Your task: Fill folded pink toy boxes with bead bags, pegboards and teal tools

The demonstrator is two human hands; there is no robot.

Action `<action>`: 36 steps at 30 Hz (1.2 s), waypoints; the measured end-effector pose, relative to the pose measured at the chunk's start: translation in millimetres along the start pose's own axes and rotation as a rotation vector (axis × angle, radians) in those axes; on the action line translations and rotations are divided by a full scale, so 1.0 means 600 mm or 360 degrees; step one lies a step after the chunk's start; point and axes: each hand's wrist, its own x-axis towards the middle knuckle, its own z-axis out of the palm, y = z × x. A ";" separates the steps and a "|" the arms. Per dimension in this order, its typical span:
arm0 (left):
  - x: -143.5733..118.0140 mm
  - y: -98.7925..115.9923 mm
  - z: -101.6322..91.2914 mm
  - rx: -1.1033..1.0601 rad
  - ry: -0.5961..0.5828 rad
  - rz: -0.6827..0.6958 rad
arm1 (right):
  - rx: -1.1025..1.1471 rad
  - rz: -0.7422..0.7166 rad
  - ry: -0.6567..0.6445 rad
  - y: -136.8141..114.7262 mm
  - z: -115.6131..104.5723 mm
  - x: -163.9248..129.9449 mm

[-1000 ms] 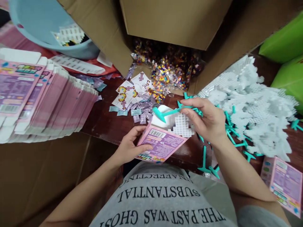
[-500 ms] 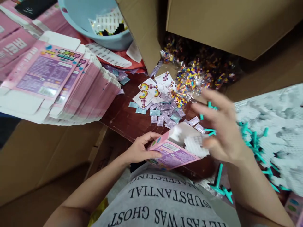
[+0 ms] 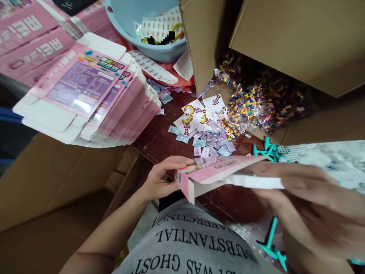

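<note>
My left hand (image 3: 165,177) grips the closed end of a pink cardboard box (image 3: 215,169), held tilted above the table's near edge. At the box's right end, my right hand (image 3: 296,194) is smeared by motion, its fingers above and below a flat white piece (image 3: 255,181). I cannot tell whether this piece is a flap or something coming out of the box. Just behind the box lie small purple and blue sachets (image 3: 209,142) and white cards with pixel patterns (image 3: 196,114).
Folded pink boxes (image 3: 125,110) are stacked at left. A blue basin (image 3: 159,53) holds printed sheets. Bags of coloured beads (image 3: 248,106) spill from a brown carton (image 3: 285,42). Turquoise plastic pieces (image 3: 266,150) and white pegboards (image 3: 327,160) lie at right.
The box has turned, so its printed barcode face no longer shows. My right hand has come down from above the opening to the white piece at its end. The view has shifted left.
</note>
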 end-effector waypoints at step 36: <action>-0.102 -0.019 -0.106 -0.0358 0.0999 -0.0781 | -0.0823 0.0839 -0.0846 0.202 0.218 0.437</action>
